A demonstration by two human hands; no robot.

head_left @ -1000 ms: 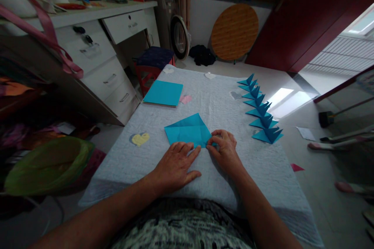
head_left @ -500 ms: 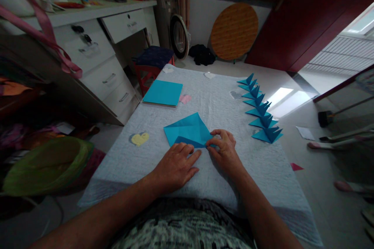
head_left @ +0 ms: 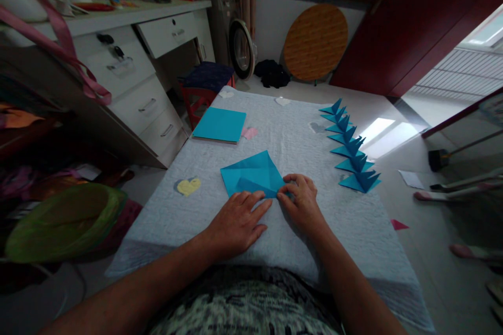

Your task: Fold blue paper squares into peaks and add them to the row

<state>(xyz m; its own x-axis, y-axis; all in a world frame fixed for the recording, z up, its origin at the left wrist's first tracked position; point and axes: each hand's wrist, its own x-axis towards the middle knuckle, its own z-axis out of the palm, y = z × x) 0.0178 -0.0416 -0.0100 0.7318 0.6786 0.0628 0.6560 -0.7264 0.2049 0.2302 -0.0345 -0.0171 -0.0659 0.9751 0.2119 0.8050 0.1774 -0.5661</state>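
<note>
A creased sheet of blue origami paper (head_left: 251, 170) lies on the cloth-covered table in front of me, its near edge partly folded over. My left hand (head_left: 241, 220) rests on that near edge, fingertips on the paper, thumb and fingers apart. At the right corner, my right hand (head_left: 301, 196) pinches the paper between thumb and fingers. The corner itself is mostly hidden under those fingers.
Several folded blue paper pieces (head_left: 353, 162) stand in a row along the table's right side. A stack of blue paper (head_left: 220, 125) sits at the back left. The tablecloth (head_left: 188, 220) carries heart patches. A green-lined bin (head_left: 66, 220) is on the left.
The folded flap at the paper's near edge looks lighter and slightly raised. My left fingers have shifted a little to the right; my right hand has hardly moved.
</note>
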